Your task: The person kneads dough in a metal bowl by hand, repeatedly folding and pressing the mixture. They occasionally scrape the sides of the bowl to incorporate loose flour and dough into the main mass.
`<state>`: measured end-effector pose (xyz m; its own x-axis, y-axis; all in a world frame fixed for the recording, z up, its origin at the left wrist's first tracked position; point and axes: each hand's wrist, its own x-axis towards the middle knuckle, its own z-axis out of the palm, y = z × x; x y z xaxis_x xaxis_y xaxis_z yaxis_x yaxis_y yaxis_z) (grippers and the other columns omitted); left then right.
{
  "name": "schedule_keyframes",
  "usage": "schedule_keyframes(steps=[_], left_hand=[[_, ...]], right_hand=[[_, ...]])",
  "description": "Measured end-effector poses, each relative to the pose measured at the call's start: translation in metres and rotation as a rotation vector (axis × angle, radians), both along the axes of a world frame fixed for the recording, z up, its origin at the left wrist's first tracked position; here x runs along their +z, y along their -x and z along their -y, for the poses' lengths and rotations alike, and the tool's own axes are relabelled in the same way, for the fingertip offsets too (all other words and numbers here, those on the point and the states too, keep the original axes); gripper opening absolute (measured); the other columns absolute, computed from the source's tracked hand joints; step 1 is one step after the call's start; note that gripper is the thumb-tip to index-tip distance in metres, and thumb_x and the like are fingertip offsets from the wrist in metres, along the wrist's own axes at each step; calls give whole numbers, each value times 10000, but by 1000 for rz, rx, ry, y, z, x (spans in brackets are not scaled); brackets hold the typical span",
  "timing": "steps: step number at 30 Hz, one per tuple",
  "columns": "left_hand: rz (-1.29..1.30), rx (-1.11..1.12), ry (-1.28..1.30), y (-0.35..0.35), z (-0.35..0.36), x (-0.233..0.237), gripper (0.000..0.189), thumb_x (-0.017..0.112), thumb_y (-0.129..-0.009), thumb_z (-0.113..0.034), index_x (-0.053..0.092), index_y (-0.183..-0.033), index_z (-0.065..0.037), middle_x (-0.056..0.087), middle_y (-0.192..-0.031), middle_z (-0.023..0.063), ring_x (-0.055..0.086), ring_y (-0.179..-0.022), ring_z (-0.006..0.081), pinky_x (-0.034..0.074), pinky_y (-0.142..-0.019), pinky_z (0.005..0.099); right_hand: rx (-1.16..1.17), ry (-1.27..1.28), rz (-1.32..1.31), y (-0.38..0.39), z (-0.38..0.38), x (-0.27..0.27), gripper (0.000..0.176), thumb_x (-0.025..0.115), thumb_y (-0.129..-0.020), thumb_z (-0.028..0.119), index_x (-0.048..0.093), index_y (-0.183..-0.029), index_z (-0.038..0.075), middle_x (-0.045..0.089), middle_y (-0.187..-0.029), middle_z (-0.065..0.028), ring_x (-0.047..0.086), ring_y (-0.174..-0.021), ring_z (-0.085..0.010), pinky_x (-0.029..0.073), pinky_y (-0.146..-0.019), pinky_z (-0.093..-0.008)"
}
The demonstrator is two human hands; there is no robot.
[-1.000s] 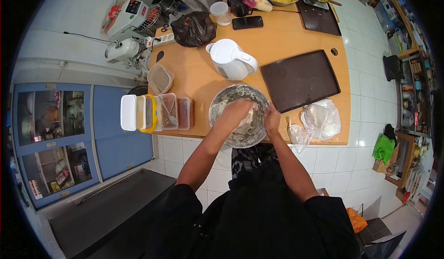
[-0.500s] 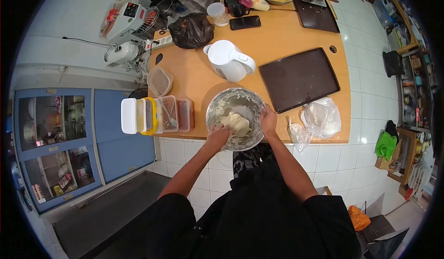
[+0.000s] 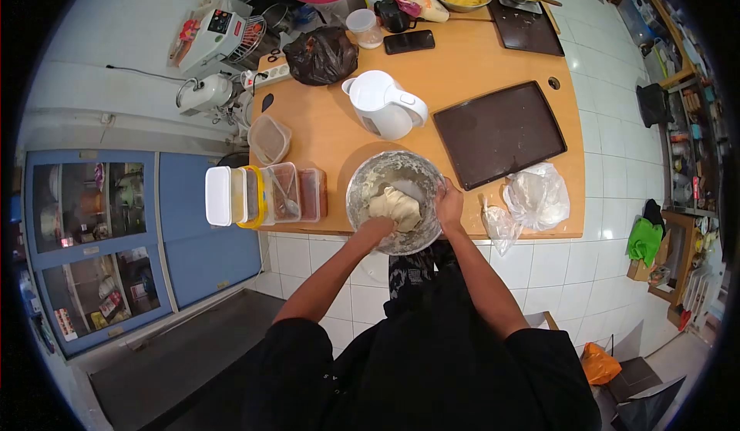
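A metal mixing bowl stands at the table's near edge, its inner wall smeared with flour and dough. In it lies a pale lump of dough, with a patch of white powder behind. My left hand reaches over the bowl's near left side, its knuckles bent and its closed fingers pressed into the dough; the fingertips are hidden. At the right, my right hand is wrapped round the bowl's rim.
Behind the bowl stands a white electric kettle. A dark baking tray and a plastic bag of white powder lie to the right. Plastic containers line the left edge. Farther back are a black bag and a phone.
My left hand has shifted slightly and its fingers now push into the dough's near left part, which looks more bunched. My right hand stays on the rim. The whole view has shifted a little.
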<state>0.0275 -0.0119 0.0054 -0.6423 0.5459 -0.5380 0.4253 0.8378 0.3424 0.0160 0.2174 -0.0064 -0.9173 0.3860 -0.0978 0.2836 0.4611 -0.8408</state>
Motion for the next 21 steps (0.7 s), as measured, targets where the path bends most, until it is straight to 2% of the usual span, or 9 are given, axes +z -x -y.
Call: schedule_keyframes(steps=[2,5,8,11,12,15,16,19,21], left_hand=[[-96,130,-160,0,0,27,180,570,-886,-227,642,-898,-62,667,-875,160,638,-818,396,514,-685,438],[-163,468,-390,0,-15,67,229,596,-874,-268,626,-946,-53,657,-847,179,630,-799,409,510,-693,452],[-278,579,-278,35,-32,89,299,622,-857,-323,618,-1017,-71,649,-973,183,624,-905,377,498,-761,458],[-474,218,-440,61,-16,4,320,613,-857,-337,617,-1074,-103,597,-1151,155,576,-1058,331,462,-839,494],[-159,266,-320,58,-28,3,330,608,-836,-331,628,-1101,-135,545,-1228,112,515,-1157,313,431,-885,524],[-255,164,-169,41,-38,-53,339,576,-831,-329,634,-1120,-159,566,-1160,90,508,-1157,336,437,-875,515],[-332,133,-147,36,-41,-54,314,547,-836,-305,650,-1105,-181,566,-1133,81,504,-1154,352,445,-882,504],[-453,159,-176,23,-52,-66,271,511,-853,-240,663,-1062,-160,583,-1127,83,529,-1128,349,469,-868,489],[-486,125,-163,27,-60,-82,278,516,-842,-217,664,-1066,-143,601,-1126,94,557,-1096,344,484,-851,473]], right_hand=[[-8,-16,18,-3,-3,-1,177,519,-915,120,614,-997,-5,621,-783,-272,607,-767,-463,470,-648,-474],[-16,-10,14,-3,-3,-1,173,519,-912,115,612,-995,-4,619,-783,-272,605,-769,-462,467,-643,-476],[-28,10,11,-4,2,6,160,528,-897,102,614,-993,7,626,-792,-265,613,-780,-452,470,-655,-482],[-11,18,-29,-2,3,9,151,537,-884,88,614,-991,14,633,-796,-257,619,-787,-444,473,-665,-486],[-4,0,-46,-3,4,7,153,531,-896,95,610,-990,5,624,-780,-264,613,-772,-451,469,-645,-481],[-15,-39,-25,-3,3,6,153,529,-909,104,604,-982,-8,614,-762,-270,606,-752,-457,464,-620,-475],[-27,-46,-3,-3,4,5,151,531,-909,104,602,-978,-9,613,-761,-270,606,-750,-457,464,-617,-475],[-10,-25,30,-6,4,2,152,536,-875,83,612,-979,2,629,-787,-269,620,-784,-447,476,-674,-492],[-8,-14,21,-7,3,1,143,536,-878,86,608,-968,1,619,-770,-275,615,-768,-452,471,-661,-494]])
